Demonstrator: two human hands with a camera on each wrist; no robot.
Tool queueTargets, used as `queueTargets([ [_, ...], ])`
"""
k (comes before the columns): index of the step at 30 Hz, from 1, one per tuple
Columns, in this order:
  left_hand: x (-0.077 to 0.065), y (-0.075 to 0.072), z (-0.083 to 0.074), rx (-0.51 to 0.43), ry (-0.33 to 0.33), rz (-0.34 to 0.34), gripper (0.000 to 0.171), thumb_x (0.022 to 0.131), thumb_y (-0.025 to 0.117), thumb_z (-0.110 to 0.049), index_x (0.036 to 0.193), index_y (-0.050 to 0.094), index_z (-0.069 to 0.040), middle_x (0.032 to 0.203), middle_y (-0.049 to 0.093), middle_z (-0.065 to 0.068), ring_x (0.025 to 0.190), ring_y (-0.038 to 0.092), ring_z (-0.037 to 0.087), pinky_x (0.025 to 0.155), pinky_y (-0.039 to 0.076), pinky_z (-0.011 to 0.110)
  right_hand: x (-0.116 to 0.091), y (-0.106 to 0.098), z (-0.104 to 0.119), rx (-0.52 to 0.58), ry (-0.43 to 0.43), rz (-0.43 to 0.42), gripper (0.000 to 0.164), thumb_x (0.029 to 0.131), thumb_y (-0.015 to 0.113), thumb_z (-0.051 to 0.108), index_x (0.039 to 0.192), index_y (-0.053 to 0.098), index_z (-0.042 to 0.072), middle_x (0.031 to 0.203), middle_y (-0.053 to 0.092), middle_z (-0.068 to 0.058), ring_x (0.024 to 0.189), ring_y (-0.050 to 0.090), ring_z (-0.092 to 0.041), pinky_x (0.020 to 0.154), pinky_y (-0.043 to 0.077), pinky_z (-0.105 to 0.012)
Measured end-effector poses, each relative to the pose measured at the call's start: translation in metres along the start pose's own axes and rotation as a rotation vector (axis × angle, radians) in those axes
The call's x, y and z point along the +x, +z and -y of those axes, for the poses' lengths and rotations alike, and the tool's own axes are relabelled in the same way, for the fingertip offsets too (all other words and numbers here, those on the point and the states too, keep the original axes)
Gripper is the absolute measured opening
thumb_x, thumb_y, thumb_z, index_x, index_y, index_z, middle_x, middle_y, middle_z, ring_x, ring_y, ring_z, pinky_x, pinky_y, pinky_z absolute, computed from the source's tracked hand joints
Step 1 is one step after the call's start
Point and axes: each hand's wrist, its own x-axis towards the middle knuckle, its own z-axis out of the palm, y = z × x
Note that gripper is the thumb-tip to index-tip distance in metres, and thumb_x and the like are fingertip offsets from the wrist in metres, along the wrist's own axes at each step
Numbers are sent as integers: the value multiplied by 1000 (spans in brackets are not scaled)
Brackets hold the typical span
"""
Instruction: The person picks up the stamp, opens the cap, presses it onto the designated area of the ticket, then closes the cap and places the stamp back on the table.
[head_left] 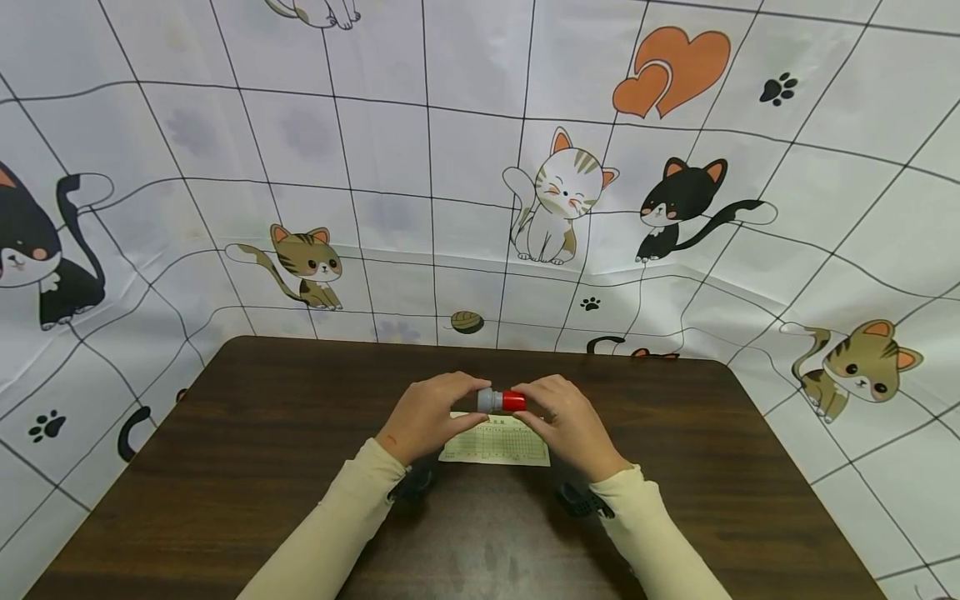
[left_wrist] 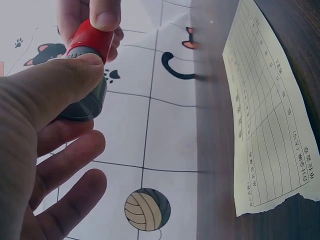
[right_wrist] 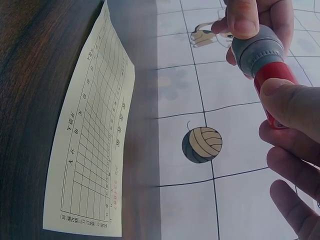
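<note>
Red-and-grey cylinder point(head_left: 502, 401), left fingers point(left_wrist: 82, 72) and right fingers point(right_wrist: 289, 102) pinching it, yellow Chinese-printed form point(head_left: 495, 443)

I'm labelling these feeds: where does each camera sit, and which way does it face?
Head: worn on the head, facing forward and down at the table; left hand, right hand and sleeves show.
Left wrist: on that wrist, facing along the left hand toward the red-and-grey object; part of the right hand shows at top.
Right wrist: on that wrist, facing along the right hand toward the object; part of the left hand shows at top.
Shared: both wrist views show the object, paper slip and printed ball.
</note>
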Motion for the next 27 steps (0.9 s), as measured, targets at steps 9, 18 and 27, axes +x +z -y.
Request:
queueTargets([
  [9,0,1,0,7,-28,8,46,87,86,-32,126,72,-15,119,74,-1,104,73,15,90,60,35,0,-1,2,-16,14,-4,39,80,91,14,117,77,10,105,75,-1,103,66,-21,91,57,-47],
  [18,-1,0,-2,32,-32,-21,44,84,88,-35,120,74,-16,110,75,-3,93,71,11,81,61,32,0,-1,1,-21,15,-14,38,80,91,16,114,77,10,103,75,-1,99,65,-19,86,57,-43],
  [27,0,0,-1,15,-32,30,46,88,85,-30,129,71,-14,122,73,0,107,72,16,92,60,36,-1,2,-3,-15,-4,1,36,82,89,13,116,77,11,103,75,0,100,63,-18,80,59,-39],
])
